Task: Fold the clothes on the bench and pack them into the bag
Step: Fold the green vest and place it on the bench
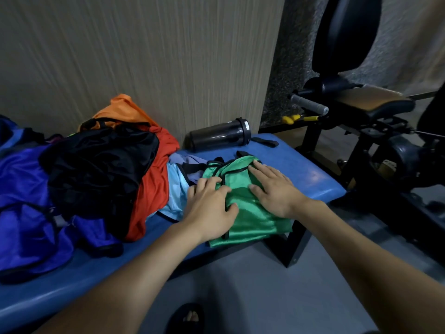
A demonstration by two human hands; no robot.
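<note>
Green mesh vest [250,213] w/ black trim lies folded on the right part of the blue bench [310,174]. Long axis runs from the bench's near edge toward the wall, tilted slightly left at the far end; black-trimmed opening sits at the far end. Near end overhangs the front edge of the bench pad.

Left hand [212,208]: fingers spread, flat on the vest's left side, palm down. Right hand [274,189]: fingers straight, pressing flat on the vest's right side. Neither hand pinches fabric.

Left of the vest, touching it: light-blue garment [177,196], then the unfolded pile: red shirt [154,189], black garment [96,169], orange garment [120,109], purple garment [24,213].

Far side: black shaker bottle [219,135] on its side against the wall, apart from the vest. Bare pad shows to the vest's right, up to the bench's end. Exercise machine [361,112] stands past that end.
</note>
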